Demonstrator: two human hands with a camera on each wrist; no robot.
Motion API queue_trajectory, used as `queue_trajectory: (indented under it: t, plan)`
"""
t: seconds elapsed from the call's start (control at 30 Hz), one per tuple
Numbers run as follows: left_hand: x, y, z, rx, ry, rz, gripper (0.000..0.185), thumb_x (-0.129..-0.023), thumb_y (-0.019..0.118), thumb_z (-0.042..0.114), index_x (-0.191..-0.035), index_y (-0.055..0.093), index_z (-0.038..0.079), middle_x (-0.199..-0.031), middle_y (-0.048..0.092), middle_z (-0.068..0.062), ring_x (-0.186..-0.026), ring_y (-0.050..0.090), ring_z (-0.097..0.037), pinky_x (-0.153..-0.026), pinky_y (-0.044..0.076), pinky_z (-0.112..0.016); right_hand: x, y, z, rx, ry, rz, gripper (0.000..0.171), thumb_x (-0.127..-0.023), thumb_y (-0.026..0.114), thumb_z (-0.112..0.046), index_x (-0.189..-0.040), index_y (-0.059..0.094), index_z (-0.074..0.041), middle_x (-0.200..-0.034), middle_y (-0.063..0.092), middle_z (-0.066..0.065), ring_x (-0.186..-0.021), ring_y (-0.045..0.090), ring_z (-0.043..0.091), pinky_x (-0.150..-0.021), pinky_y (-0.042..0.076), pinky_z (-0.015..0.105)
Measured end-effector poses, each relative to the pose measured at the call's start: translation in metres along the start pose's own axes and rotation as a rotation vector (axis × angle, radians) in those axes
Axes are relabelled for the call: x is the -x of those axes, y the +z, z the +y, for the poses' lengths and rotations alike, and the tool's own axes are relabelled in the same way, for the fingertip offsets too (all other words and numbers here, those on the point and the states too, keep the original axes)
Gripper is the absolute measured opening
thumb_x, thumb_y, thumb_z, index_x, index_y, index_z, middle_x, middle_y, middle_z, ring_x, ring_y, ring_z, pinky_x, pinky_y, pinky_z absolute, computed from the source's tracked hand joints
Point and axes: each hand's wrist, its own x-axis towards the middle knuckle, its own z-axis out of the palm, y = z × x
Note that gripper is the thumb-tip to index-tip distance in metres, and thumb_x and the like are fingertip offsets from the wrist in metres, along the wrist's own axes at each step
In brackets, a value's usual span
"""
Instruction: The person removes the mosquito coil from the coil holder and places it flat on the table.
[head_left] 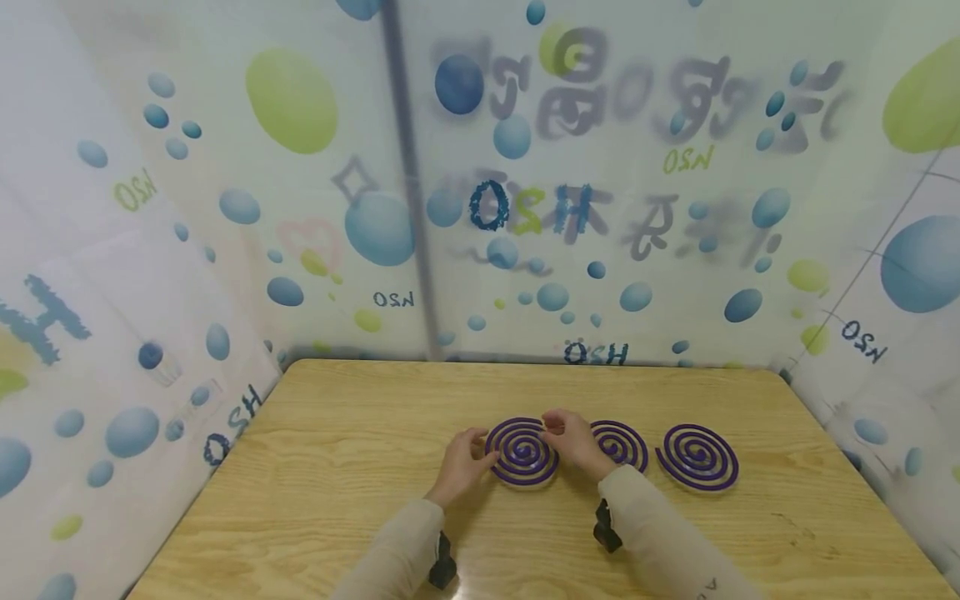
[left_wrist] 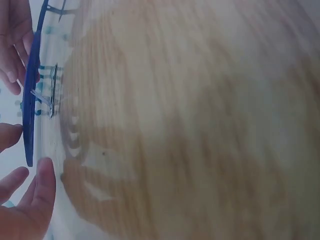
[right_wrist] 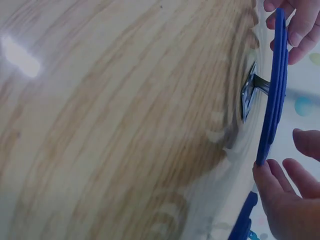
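Three purple spiral coils lie in a row on your wooden table [head_left: 337,467], and both of your hands are at the leftmost coil [head_left: 522,452]. Your left hand [head_left: 465,463] sits at that coil's left edge, its fingers curled round the rim and touching it; in the left wrist view the coil [left_wrist: 31,95] appears edge-on as a thin blue band with your fingertips [left_wrist: 44,175] just beside its lower end. Your right hand [head_left: 573,440] comes over the coil's right side, thumb and forefinger pinching it near the top middle; from the right wrist view the coil [right_wrist: 274,95] again shows edge-on, with fingertips [right_wrist: 264,175] touching its lower end. Both wrist views show the coil raised a little above the tabletop on a small metal stand [right_wrist: 250,90], which sits under its middle with its base on the wood. The middle coil [head_left: 624,442] lies just beside the first, partly hidden behind your right hand and wrist, and the right coil [head_left: 699,457] lies flat a short way farther on, apart from both hands. Around the table hangs a pale printed sheet [head_left: 300,208] with blue and green bubbles and blurred lettering. Both of your sleeves [head_left: 660,542] are beige.
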Motion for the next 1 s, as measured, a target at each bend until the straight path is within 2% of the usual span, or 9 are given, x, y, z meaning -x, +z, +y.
queue_trajectory:
  t: [0.1, 0.3, 0.6, 0.83, 1.0]
  plan:
    - [0.001, 0.001, -0.001, 0.068, -0.007, -0.012, 0.042, -0.078, 0.067, 0.006, -0.111, 0.049, -0.013, -0.093, 0.061, -0.022, -0.080, 0.059, -0.030, -0.069, 0.053, -0.032, 0.002, 0.000, -0.002, 0.001, 0.018, -0.021, 0.029, -0.083, 0.059, 0.000, -0.111, 0.054, 0.007, -0.109, 0.057, 0.020, -0.098, 0.056, 0.031, -0.083, 0.050, 0.036]
    - [0.002, 0.001, -0.004, 0.210, -0.103, -0.044, 0.043, -0.078, 0.066, 0.002, -0.113, 0.047, -0.013, -0.087, 0.060, -0.019, -0.073, 0.060, -0.023, -0.056, 0.054, -0.022, 0.004, 0.002, -0.004, 0.006, 0.028, -0.043, 0.030, -0.084, 0.057, 0.002, -0.113, 0.054, 0.007, -0.110, 0.057, 0.019, -0.099, 0.056, 0.030, -0.084, 0.049, 0.036]
    - [0.003, -0.002, -0.010, 0.265, -0.163, -0.011, 0.037, -0.076, 0.066, -0.001, -0.108, 0.052, -0.011, -0.077, 0.058, -0.012, -0.063, 0.057, -0.014, -0.056, 0.054, -0.025, 0.005, 0.009, -0.002, 0.026, -0.033, -0.036, 0.030, -0.081, 0.061, 0.003, -0.109, 0.055, 0.010, -0.107, 0.058, 0.022, -0.095, 0.057, 0.032, -0.080, 0.051, 0.035]
    - [0.004, -0.008, -0.011, 0.338, -0.210, -0.010, 0.037, -0.078, 0.062, -0.004, -0.112, 0.049, -0.012, -0.080, 0.055, -0.014, -0.062, 0.056, -0.014, -0.054, 0.055, -0.028, 0.004, 0.017, -0.002, 0.039, -0.066, -0.030, 0.028, -0.080, 0.060, 0.004, -0.106, 0.055, 0.011, -0.099, 0.060, 0.021, -0.088, 0.059, 0.031, -0.076, 0.052, 0.035]
    - [0.003, -0.010, -0.012, 0.345, -0.238, -0.002, 0.036, -0.080, 0.061, -0.001, -0.113, 0.050, -0.011, -0.086, 0.057, -0.016, -0.066, 0.059, -0.015, -0.057, 0.055, -0.027, 0.005, 0.023, 0.003, 0.050, -0.068, -0.027, 0.027, -0.080, 0.061, 0.004, -0.105, 0.055, 0.010, -0.093, 0.062, 0.019, -0.085, 0.060, 0.029, -0.073, 0.053, 0.034]
